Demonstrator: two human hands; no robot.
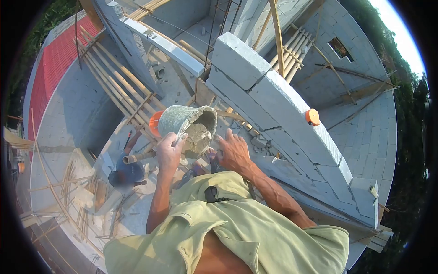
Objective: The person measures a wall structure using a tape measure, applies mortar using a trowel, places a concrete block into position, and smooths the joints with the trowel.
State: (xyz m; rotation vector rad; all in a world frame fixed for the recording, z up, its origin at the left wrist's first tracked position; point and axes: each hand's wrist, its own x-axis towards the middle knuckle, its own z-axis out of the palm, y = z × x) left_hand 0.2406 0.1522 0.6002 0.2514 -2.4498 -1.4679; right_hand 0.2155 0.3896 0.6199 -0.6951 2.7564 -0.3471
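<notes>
A mortar-smeared bucket (175,118) hangs tilted in front of me, its mouth turned to the right. Wet grey mortar (197,137) shows inside it. My left hand (169,150) grips the bucket's near lower side, the thumb by the rim. Just right of the mouth is my right hand (233,150), fingers apart and bent, with nothing visible in them; whether the fingertips touch the rim I cannot tell. Behind the bucket an orange rounded thing (156,123) is partly hidden.
A pale block wall (273,105) runs diagonally on my right, an orange round object (312,117) on its top. Bamboo poles (121,86) slope down at the left. Far below, a person (125,172) is among scattered boards and rubble. Rods (223,20) stand upright beyond.
</notes>
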